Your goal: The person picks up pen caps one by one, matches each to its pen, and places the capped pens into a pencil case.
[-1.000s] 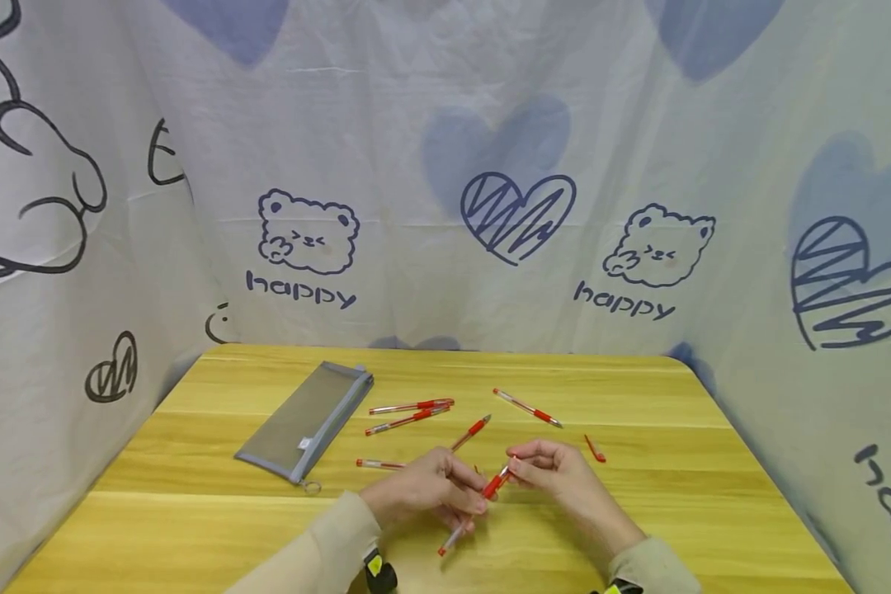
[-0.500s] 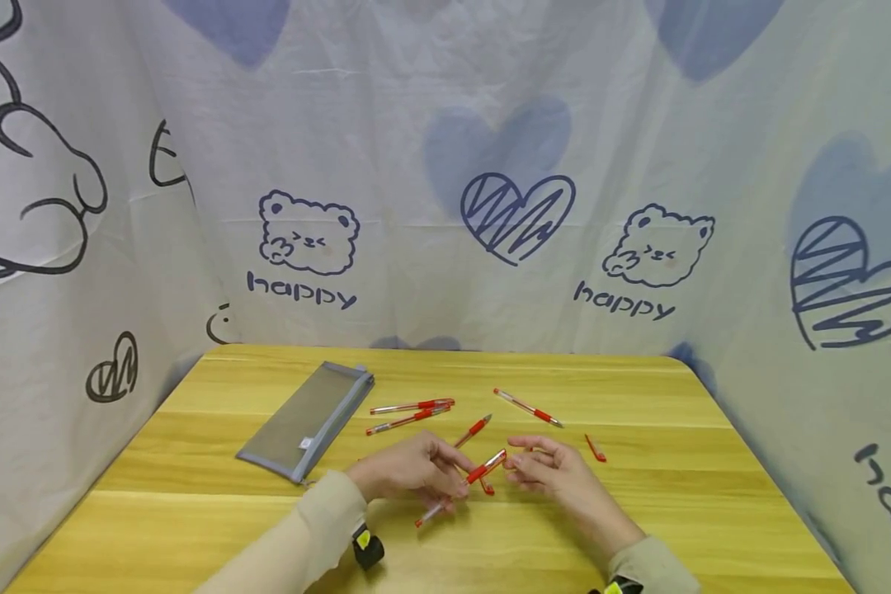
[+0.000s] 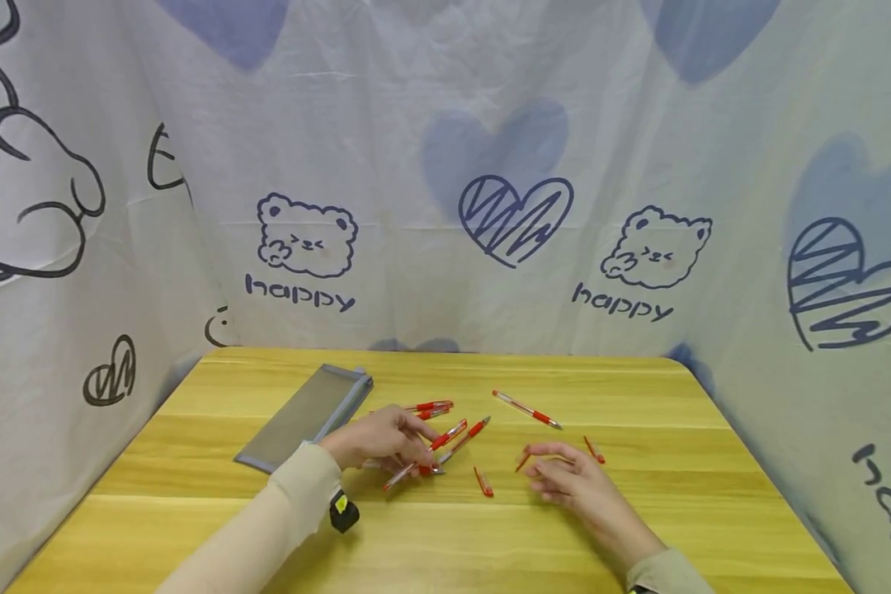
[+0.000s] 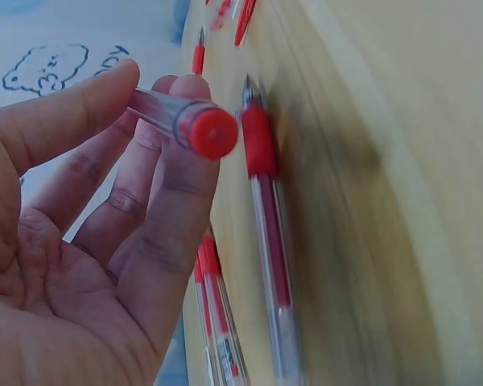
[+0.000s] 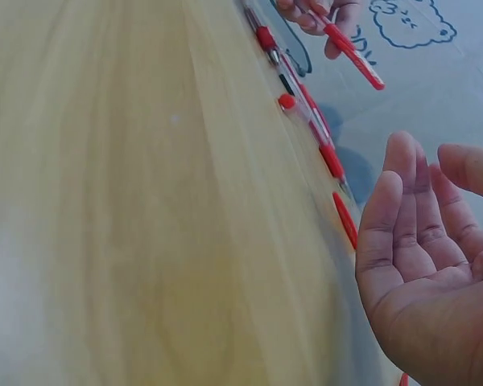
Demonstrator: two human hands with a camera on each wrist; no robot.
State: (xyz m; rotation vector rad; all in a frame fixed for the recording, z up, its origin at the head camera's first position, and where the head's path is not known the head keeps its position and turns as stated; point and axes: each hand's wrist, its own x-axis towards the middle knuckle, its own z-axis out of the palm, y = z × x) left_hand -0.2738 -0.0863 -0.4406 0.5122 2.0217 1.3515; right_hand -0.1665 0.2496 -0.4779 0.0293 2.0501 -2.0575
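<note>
My left hand (image 3: 379, 437) pinches a capped red gel pen (image 3: 449, 435) between thumb and fingers, slanted above the table. In the left wrist view the held pen's red end plug (image 4: 213, 133) points at the camera, and an uncapped pen (image 4: 262, 149) lies close beside the fingers. My right hand (image 3: 579, 487) hovers with fingers loosely bent and nothing between them, as its wrist view shows. A red pen cap (image 3: 523, 459) is right by its fingertips. Another cap (image 3: 483, 482) lies between the two hands.
An uncapped pen (image 3: 469, 436) lies beyond the left hand, and another (image 3: 525, 408) farther back. Capped pens (image 3: 434, 405) lie partly hidden behind the left hand. A third cap (image 3: 594, 450) is at the right. A grey mesh zip pouch (image 3: 297, 412) lies at the left.
My left hand has carried the capped pen left and away from the right hand. My right hand has let go of the pen and drawn back slightly right, uncovering a cap.
</note>
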